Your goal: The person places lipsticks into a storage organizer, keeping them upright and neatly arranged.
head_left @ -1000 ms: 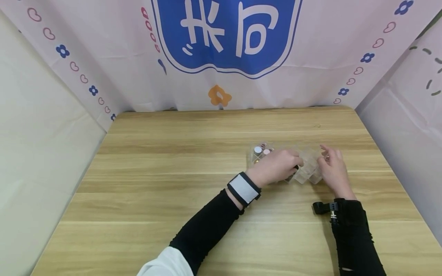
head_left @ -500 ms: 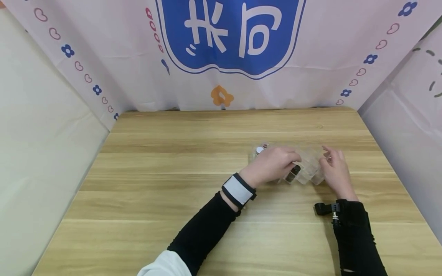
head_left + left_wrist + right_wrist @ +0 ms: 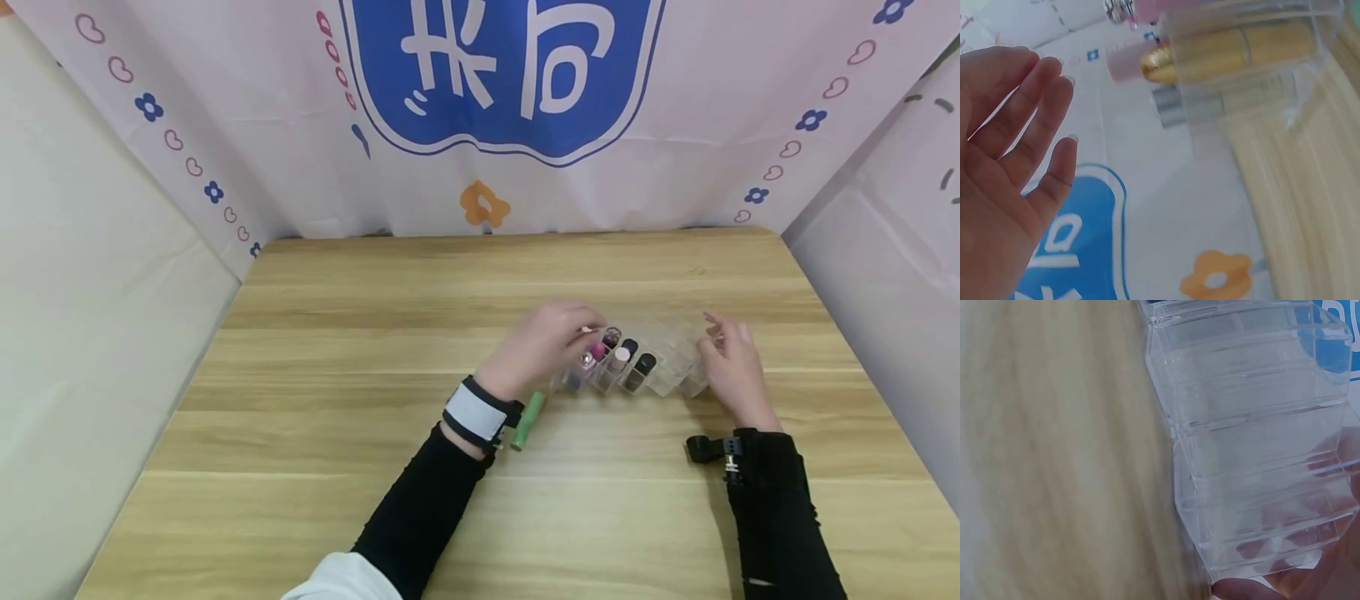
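A clear plastic lipstick organizer point(image 3: 663, 375) with slanted compartments stands on the table. My right hand point(image 3: 731, 367) grips its right end; the right wrist view has the thumb at a lower corner and fingers showing through the clear wall point(image 3: 1254, 450). Beside the left end is my left hand point(image 3: 532, 346), its fingers loosely bent with nothing between them in the left wrist view. Past those fingers, a gold lipstick point(image 3: 1279, 44) and a silver-capped tube point(image 3: 1172, 106) sit in the organizer. Black-capped point(image 3: 645, 363), pink and white-capped lipsticks fill its middle slots. The left hand hides the leftmost slots.
A green tube point(image 3: 528, 422) lies on the wooden table point(image 3: 360, 350) near the left wrist. The compartments at the organizer's right end hold nothing. A printed white cloth point(image 3: 262, 125) hangs behind the table's back edge.
My left hand has moved left, from over the organizer's middle to its left end, uncovering several lipsticks. The green tube has come into sight. My right hand keeps its grip.
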